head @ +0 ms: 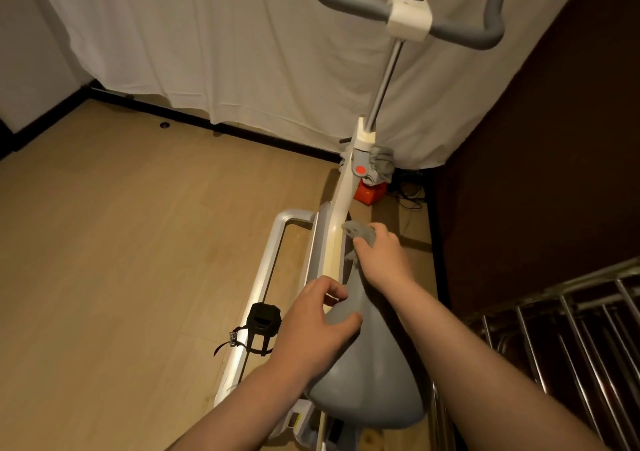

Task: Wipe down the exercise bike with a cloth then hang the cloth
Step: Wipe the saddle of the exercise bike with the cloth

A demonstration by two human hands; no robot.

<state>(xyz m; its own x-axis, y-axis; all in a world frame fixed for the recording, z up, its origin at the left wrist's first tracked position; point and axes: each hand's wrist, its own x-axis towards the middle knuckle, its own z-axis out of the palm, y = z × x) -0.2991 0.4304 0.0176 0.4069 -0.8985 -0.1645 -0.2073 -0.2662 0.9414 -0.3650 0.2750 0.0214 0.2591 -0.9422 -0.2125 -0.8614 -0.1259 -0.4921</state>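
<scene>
Two bare hands work over a white-framed exercise bike [341, 191]: the right hand [379, 255] clutches a crumpled grey cloth [360, 234] against the right side of the sloping frame just ahead of the saddle, while the left hand [313, 322] grips the nose of the smooth grey moulded saddle [370, 374] (thumb on top, fingers curled over its left edge). Grey padded handlebars [349, 0] rise beyond, before a white curtain [207, 45]. A black strapped pedal [261, 322] hangs left; a metal bar rack [568, 333] stands right on the pale wood floor [121, 242].
</scene>
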